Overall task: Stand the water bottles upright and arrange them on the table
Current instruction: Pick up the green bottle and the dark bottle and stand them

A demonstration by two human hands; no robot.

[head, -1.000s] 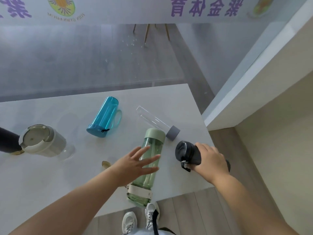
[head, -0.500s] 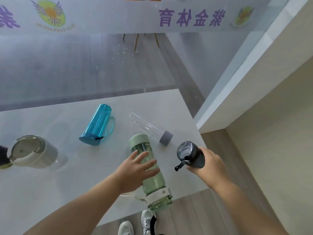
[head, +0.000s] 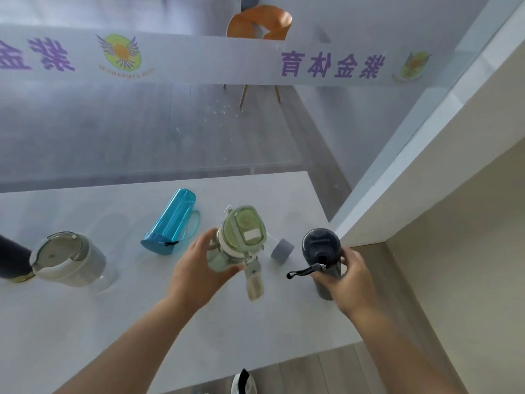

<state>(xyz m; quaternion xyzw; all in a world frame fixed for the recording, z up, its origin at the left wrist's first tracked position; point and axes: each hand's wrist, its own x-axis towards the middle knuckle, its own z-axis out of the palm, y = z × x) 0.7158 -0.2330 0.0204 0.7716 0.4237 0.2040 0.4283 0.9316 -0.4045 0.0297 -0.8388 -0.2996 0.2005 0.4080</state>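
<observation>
Two bottles are in the person's hands above the pale grey table (head: 85, 322). The left hand (head: 199, 268) wraps its fingers around the body of a translucent green bottle with a pale green lid (head: 241, 234); the bottle stands nearly upright with its lid facing the camera, and a beige carry strap (head: 254, 282) hangs from it toward the near edge, blurred. Whether its base touches the table cannot be told, since the hand covers it. To the right of the green bottle, the right hand (head: 349, 280) is closed around a dark grey bottle with a black flip cap (head: 322, 248), which is upright near the table's right edge, a black loop strap (head: 304, 271) sticking out from it toward the green bottle. Between these two, just behind, a grey cap (head: 282, 250) of a clear tube bottle shows; the rest of that bottle is hidden behind the green one. Left of the green bottle, a transparent blue bottle with a handle (head: 173, 221) lies on its side, its blue lid pointing toward the near edge. Farther left lies a grey-and-white tumbler with a clear lid (head: 68, 258), also on its side, and touching it at the frame's left edge is the end of a black bottle (head: 12, 261). Beyond the table's far edge is a glass wall with a frosted band of purple characters (head: 332, 65), and an orange chair (head: 258, 22) behind it.
</observation>
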